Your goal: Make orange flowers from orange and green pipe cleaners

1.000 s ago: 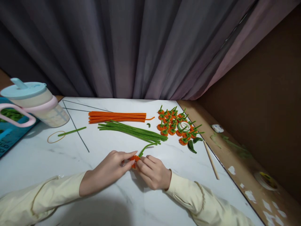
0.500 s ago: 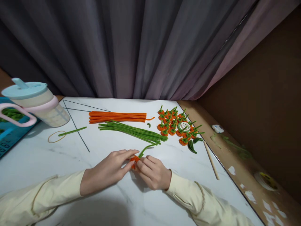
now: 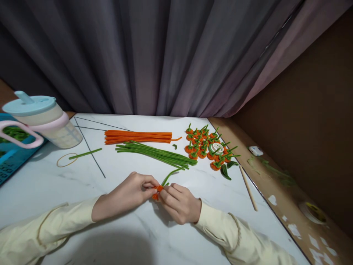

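Observation:
My left hand (image 3: 129,195) and my right hand (image 3: 179,202) meet over the white marble table (image 3: 82,191). Between their fingertips sits a small orange pipe-cleaner coil (image 3: 157,189), pinched from both sides. A green pipe-cleaner stem (image 3: 171,173) runs up and right out of the coil. Both wrists rest low on the table in cream sleeves. Part of the coil is hidden by my fingers.
Behind my hands lie a bundle of green pipe cleaners (image 3: 156,154) and a bundle of orange ones (image 3: 138,137). A pile of finished orange pieces (image 3: 206,147) with a tape roll (image 3: 216,148) lies right. A wooden stick (image 3: 248,187), thin wires (image 3: 89,151), a rubber band (image 3: 64,161) and a lidded cup (image 3: 41,121) are around.
My left fingers have curled in from a straighter pose and now pinch the orange coil more tightly. The right hand has barely moved.

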The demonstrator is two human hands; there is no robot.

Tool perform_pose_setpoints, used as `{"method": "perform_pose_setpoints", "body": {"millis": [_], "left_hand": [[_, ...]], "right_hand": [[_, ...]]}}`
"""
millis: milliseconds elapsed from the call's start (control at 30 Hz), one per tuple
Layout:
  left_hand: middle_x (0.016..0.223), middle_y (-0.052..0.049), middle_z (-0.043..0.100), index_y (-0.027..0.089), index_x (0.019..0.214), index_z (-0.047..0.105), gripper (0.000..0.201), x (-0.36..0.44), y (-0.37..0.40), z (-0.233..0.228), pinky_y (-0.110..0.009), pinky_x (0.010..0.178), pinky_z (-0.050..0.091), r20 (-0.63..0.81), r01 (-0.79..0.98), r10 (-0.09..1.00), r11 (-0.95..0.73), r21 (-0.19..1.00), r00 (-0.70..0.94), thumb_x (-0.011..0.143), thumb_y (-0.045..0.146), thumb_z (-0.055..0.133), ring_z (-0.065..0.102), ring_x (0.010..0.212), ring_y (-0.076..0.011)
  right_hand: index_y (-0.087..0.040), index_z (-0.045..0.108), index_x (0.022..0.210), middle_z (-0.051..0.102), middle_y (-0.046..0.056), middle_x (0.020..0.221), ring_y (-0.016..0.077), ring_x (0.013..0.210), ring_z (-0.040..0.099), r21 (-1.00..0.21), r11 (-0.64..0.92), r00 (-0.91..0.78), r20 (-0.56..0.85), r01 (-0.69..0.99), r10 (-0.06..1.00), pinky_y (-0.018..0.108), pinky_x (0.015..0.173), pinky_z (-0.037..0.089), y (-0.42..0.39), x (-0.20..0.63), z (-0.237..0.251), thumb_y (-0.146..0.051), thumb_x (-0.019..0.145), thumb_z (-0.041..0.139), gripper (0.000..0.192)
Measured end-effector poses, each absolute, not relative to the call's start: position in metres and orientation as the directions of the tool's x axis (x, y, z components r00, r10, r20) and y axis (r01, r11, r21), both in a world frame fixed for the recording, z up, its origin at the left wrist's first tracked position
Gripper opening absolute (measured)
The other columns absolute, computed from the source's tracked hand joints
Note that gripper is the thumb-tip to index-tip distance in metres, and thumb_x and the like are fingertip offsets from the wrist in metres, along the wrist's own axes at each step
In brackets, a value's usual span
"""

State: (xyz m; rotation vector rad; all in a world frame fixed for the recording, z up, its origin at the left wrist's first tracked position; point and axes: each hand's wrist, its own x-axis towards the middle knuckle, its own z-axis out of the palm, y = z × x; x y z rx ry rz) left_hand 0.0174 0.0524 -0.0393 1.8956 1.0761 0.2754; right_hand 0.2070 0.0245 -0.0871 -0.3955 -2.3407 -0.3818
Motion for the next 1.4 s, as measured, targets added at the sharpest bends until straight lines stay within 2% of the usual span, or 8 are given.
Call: {"method": "perform_pose_setpoints", "body": {"millis": [333, 533, 700, 867, 933, 1100, 1267, 1400], "left_hand": [[0.075, -0.004, 0.074, 0.013, 0.076, 0.073, 0.018, 0.015, 0.058, -0.043, -0.022, 0.062, 0.047, -0.306, 0.498, 0.771, -0.016, 0.867, 0.558, 0.072, 0.022, 0.058, 0.065, 0.07, -0.0185], [0.099, -0.007, 0.072, 0.012, 0.111, 0.064, 0.041, 0.01, 0.075, -0.039, -0.024, 0.074, 0.049, -0.433, 0.444, 0.6, 0.141, 0.885, 0.673, 0.075, 0.032, 0.063, 0.065, 0.089, -0.0208], [0.093, -0.005, 0.073, 0.013, 0.108, 0.067, 0.037, 0.008, 0.079, -0.034, -0.021, 0.065, 0.046, -0.364, 0.507, 0.629, -0.056, 0.86, 0.687, 0.085, 0.039, 0.054, 0.064, 0.08, -0.0187], [0.089, -0.005, 0.072, 0.018, 0.103, 0.069, 0.029, 0.008, 0.065, -0.033, -0.021, 0.064, 0.043, -0.099, 0.456, 0.6, -0.48, 0.75, 0.794, 0.09, 0.03, 0.045, 0.063, 0.073, -0.0167], [0.091, -0.006, 0.071, 0.018, 0.104, 0.067, 0.028, 0.007, 0.062, -0.031, -0.021, 0.067, 0.043, -0.026, 0.416, 0.58, -0.551, 0.724, 0.814, 0.091, 0.029, 0.045, 0.063, 0.076, -0.0171], [0.076, -0.001, 0.069, 0.017, 0.1, 0.069, 0.03, 0.004, 0.068, -0.022, -0.018, 0.055, 0.038, -0.163, 0.438, 0.53, -0.448, 0.779, 0.832, 0.091, 0.032, 0.044, 0.057, 0.06, -0.0129], [0.08, -0.001, 0.071, 0.015, 0.099, 0.07, 0.029, 0.008, 0.068, -0.019, -0.017, 0.057, 0.039, -0.23, 0.469, 0.569, -0.32, 0.823, 0.79, 0.09, 0.031, 0.047, 0.056, 0.064, -0.012], [0.071, -0.002, 0.067, 0.014, 0.085, 0.07, 0.035, 0.011, 0.062, -0.022, -0.018, 0.056, 0.036, -0.199, 0.506, 0.589, -0.418, 0.755, 0.783, 0.094, 0.033, 0.041, 0.053, 0.059, -0.0112]], "right_hand": [[-0.005, 0.064, 0.066, 0.063, 0.013, 0.077, 0.0169, 0.062, 0.051, 0.123, 0.936, -0.672, 0.727, 0.328, 0.14, 0.03, 0.051, 0.042, 0.026, 0.207, -0.089, -0.002, 0.087, 0.041, 0.031], [-0.006, 0.064, 0.066, 0.063, 0.013, 0.078, 0.0167, 0.064, 0.052, 0.129, 0.931, -0.672, 0.726, 0.342, 0.146, 0.03, 0.054, 0.044, 0.025, 0.208, -0.088, -0.002, 0.088, 0.041, 0.032], [-0.007, 0.063, 0.067, 0.063, 0.013, 0.08, 0.0157, 0.064, 0.052, 0.141, 0.927, -0.676, 0.723, 0.349, 0.145, 0.029, 0.055, 0.044, 0.025, 0.208, -0.09, -0.002, 0.088, 0.042, 0.03], [-0.006, 0.063, 0.069, 0.063, 0.014, 0.081, 0.016, 0.066, 0.053, 0.111, 0.93, -0.665, 0.728, 0.351, 0.164, 0.029, 0.056, 0.045, 0.025, 0.208, -0.091, -0.003, 0.088, 0.046, 0.025], [-0.006, 0.063, 0.07, 0.063, 0.013, 0.08, 0.0162, 0.067, 0.054, 0.111, 0.926, -0.668, 0.723, 0.362, 0.175, 0.029, 0.056, 0.045, 0.025, 0.209, -0.09, -0.003, 0.088, 0.046, 0.024], [-0.005, 0.064, 0.073, 0.063, 0.014, 0.082, 0.0164, 0.068, 0.055, 0.094, 0.93, -0.638, 0.751, 0.356, 0.169, 0.029, 0.059, 0.048, 0.024, 0.209, -0.088, -0.003, 0.088, 0.046, 0.024], [-0.004, 0.065, 0.071, 0.064, 0.014, 0.08, 0.0168, 0.067, 0.056, 0.075, 0.94, -0.616, 0.772, 0.332, 0.156, 0.03, 0.059, 0.05, 0.024, 0.208, -0.086, -0.002, 0.088, 0.042, 0.028], [-0.003, 0.064, 0.074, 0.065, 0.014, 0.079, 0.0173, 0.067, 0.057, 0.081, 0.944, -0.618, 0.773, 0.32, 0.143, 0.03, 0.059, 0.052, 0.024, 0.207, -0.084, -0.001, 0.088, 0.042, 0.026]]}}
